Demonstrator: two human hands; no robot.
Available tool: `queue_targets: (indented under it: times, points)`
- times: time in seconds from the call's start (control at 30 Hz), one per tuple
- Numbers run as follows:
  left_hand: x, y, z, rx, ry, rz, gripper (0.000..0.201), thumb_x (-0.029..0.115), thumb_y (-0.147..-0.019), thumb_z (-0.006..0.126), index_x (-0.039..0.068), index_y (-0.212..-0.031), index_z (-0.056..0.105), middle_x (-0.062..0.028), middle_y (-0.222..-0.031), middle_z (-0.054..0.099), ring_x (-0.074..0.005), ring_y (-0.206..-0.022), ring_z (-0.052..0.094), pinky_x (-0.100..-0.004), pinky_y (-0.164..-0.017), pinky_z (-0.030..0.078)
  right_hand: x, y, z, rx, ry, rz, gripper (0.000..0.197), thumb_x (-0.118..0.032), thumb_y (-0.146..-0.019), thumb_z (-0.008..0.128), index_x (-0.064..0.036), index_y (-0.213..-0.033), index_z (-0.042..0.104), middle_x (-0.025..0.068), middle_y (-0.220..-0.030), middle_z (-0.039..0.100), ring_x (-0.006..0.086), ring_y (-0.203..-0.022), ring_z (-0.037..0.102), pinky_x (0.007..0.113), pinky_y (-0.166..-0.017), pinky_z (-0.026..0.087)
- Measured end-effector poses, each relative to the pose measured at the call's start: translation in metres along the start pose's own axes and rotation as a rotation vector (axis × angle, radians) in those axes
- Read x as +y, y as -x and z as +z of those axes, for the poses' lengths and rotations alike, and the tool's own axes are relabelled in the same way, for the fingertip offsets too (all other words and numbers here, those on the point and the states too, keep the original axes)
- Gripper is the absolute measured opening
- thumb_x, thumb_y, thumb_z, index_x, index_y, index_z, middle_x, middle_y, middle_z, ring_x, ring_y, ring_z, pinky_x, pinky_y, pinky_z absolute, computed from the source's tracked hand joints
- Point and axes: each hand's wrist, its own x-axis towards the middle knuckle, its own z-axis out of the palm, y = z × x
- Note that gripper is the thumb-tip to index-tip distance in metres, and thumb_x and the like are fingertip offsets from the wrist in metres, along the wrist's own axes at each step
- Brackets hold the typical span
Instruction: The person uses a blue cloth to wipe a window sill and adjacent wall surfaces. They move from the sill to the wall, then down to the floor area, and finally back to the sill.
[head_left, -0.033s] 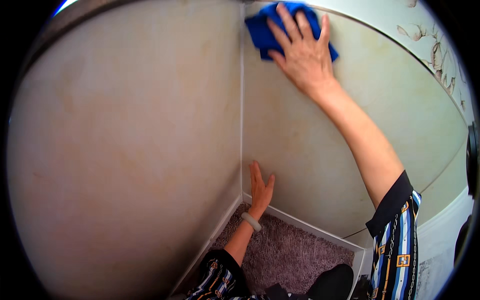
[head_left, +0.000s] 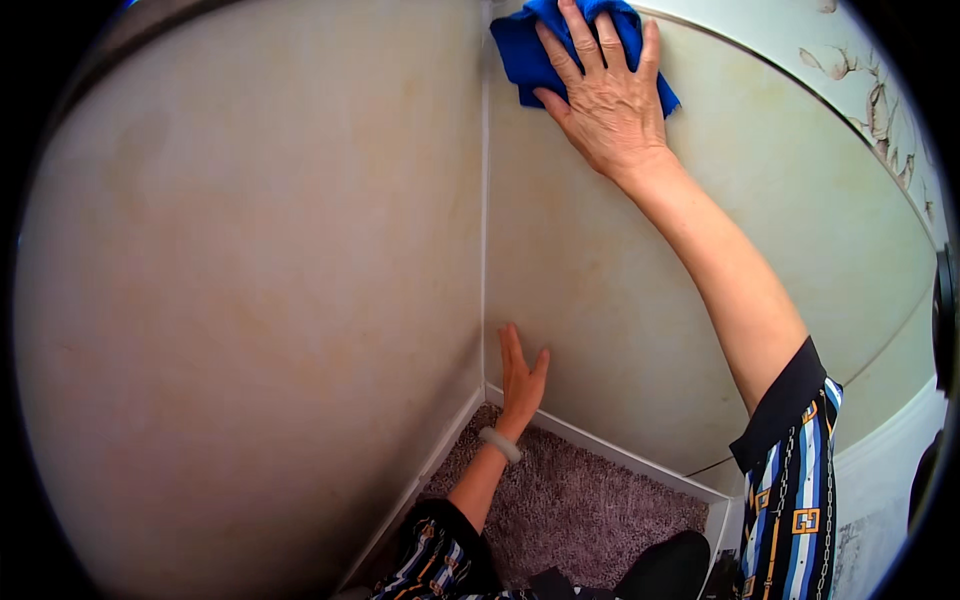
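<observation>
High on the right-hand wall panel [head_left: 620, 270], beside the corner, my right hand [head_left: 610, 110] holds a blue cloth [head_left: 520, 60] flat against the surface. Its fingers are spread over the cloth, and the palm's heel extends below it. Lower down, my left hand [head_left: 522, 385] is open with its fingers stretched upward, close to the same panel near the foot of the corner. Whether those fingertips touch the panel I cannot tell. A pale bangle [head_left: 500, 445] circles my left wrist.
A broad beige wall [head_left: 260, 280] fills the left side and meets the right panel at a white corner strip [head_left: 484, 220]. White skirting [head_left: 620, 455] borders a brownish-purple carpet [head_left: 565, 500]. Flower-patterned wall covering [head_left: 880, 110] lies beyond a dark curved line at upper right.
My right hand and the blue cloth have shifted slightly upward on the panel. My left hand stays in place.
</observation>
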Motion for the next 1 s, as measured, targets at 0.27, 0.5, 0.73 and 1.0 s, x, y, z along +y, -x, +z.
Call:
queue_targets:
  times: [0.27, 0.5, 0.73, 1.0]
  points:
    - [-0.065, 0.008, 0.019, 0.01, 0.761, -0.445, 0.085, 0.008, -0.092, 0.055, 0.007, -0.158, 0.002, -0.0143, -0.164, 0.004, -0.0281, -0.151, 0.009, -0.0405, -0.119, 0.019, -0.135, 0.184, 0.03, -0.4, -0.019, -0.494, 0.054, -0.037, -0.09, 0.053, -0.0181, -0.141, 0.052, 0.0084, -0.162, 0.023, 0.0246, -0.143, 0.031, 0.056, -0.121, 0.01]
    - [-0.085, 0.013, 0.032, -0.027, 0.997, -0.36, 0.092, -0.011, -0.079, 0.042, 0.014, -0.159, 0.004, -0.0072, -0.166, 0.004, -0.0216, -0.152, 0.009, -0.0331, -0.113, 0.027, -0.134, 0.306, 0.037, -0.647, -0.13, -0.868, 0.051, -0.032, -0.089, 0.055, -0.0237, -0.139, 0.055, -0.0026, -0.163, 0.022, 0.015, -0.144, 0.03, 0.051, -0.123, 0.008]
    - [-0.1, 0.02, 0.035, 0.082, 0.827, -0.401, 0.093, -0.016, -0.076, 0.042, 0.012, -0.158, 0.011, -0.0078, -0.163, 0.017, -0.0246, -0.149, 0.021, -0.0363, -0.103, 0.04, -0.091, 0.152, 0.016, -0.14, -0.299, -0.006, 0.049, -0.032, -0.087, 0.062, -0.0162, -0.132, 0.055, 0.0034, -0.157, 0.034, 0.0214, -0.133, 0.042, 0.056, -0.117, 0.019]
    - [-0.098, 0.023, 0.027, 0.016, 0.959, -0.892, 0.098, -0.015, -0.08, 0.046, 0.016, -0.159, -0.003, -0.0099, -0.158, 0.024, -0.0274, -0.14, 0.035, -0.046, -0.107, 0.038, -0.172, 0.296, 0.048, -0.629, -0.171, -0.488, 0.055, -0.03, -0.096, 0.045, -0.0205, -0.15, 0.04, 0.0001, -0.161, 0.027, 0.0162, -0.148, 0.023, 0.058, -0.12, 0.006]
